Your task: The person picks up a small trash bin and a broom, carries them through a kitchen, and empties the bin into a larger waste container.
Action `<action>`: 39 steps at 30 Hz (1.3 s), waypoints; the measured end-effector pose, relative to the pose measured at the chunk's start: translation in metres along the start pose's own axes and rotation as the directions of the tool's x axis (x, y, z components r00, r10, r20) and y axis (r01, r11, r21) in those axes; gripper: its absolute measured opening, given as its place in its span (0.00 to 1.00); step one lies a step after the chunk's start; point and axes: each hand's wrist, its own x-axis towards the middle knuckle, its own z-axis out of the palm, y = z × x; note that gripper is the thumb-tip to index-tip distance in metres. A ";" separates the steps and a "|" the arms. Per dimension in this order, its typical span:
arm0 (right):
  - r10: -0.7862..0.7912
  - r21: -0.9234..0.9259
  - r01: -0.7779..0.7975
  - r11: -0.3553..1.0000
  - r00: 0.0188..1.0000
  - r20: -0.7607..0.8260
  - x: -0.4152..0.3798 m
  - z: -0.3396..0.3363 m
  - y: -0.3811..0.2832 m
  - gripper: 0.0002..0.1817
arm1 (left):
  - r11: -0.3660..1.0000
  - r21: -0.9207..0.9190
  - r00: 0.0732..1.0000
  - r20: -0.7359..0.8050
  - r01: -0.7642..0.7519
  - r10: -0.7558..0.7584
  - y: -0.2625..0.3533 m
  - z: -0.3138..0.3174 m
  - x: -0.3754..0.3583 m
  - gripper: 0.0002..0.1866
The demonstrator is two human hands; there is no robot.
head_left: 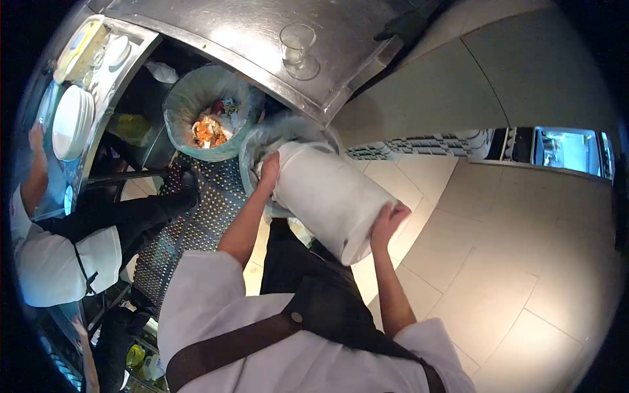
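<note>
A large white bucket (331,200) is tilted on its side between my hands, its far end over a plastic-lined bin (246,154). My left hand (268,173) grips the bucket near its far end, at the bin's rim. At the near end, my right hand (390,223) is closed on the bottom edge. The inside of the bucket is hidden from me. Just left stands a second lined bin (173,128) with food scraps (211,131) in it.
A steel counter (229,39) with a clear glass (298,46) runs along the top. Stacked white plates (71,123) stand at left, near another person (72,255) in a white top. A perforated black mat (177,223) covers part of the tiled floor (485,275).
</note>
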 end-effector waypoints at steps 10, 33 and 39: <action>-0.034 0.095 0.032 0.995 0.999 0.022 -0.003 -0.020 -0.001 0.21 | 0.968 -0.146 0.949 0.272 0.206 -0.161 -0.062 -0.012 0.016 0.32; 0.482 0.042 -0.546 0.837 0.771 0.417 -0.052 -0.023 0.077 0.31 | 0.878 0.479 0.999 -0.047 -0.002 0.028 -0.001 -0.031 0.046 0.46; 0.254 -0.331 -0.095 0.939 0.839 0.481 -0.026 -0.007 0.089 0.31 | 0.825 0.560 0.988 -0.072 -0.076 0.140 -0.009 -0.037 0.057 0.44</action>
